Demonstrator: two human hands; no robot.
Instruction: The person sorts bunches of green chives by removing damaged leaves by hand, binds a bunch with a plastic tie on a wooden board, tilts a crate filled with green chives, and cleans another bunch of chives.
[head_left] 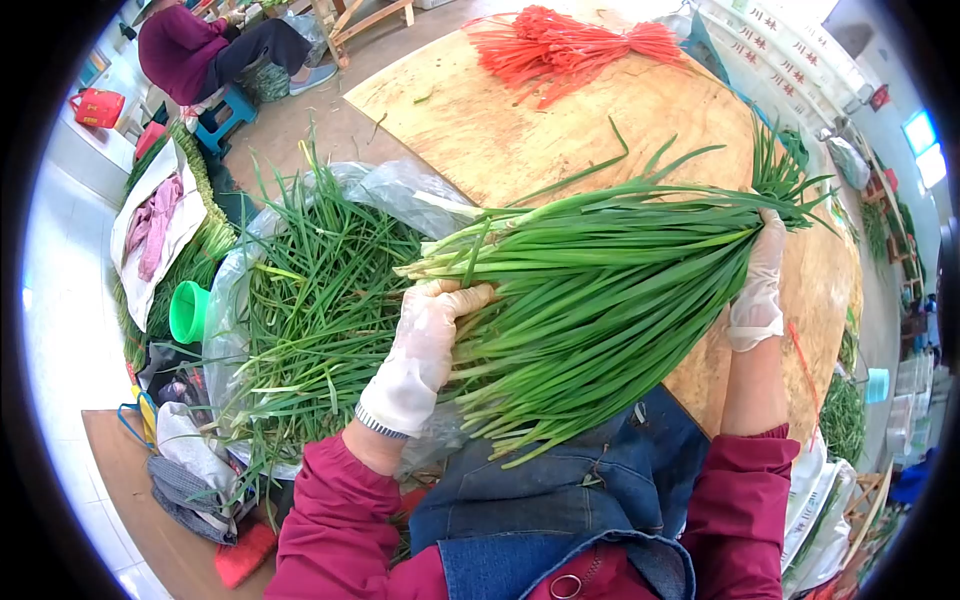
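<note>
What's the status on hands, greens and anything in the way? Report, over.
Right hand closed on green bundle. Left hand at its pale-stemmed end, grip unclear. Red strips lie apart on wooden tabletop; nothing visibly blocking either hand.

Gloved right hand grips green bunch near leaf tips; gloved left hand touches it near pale stem ends. Clear bag, left, holds loose greens. Red strips lie on wooden board.

One wide view is directed forward and down from the head, near left hand and right hand.
</note>
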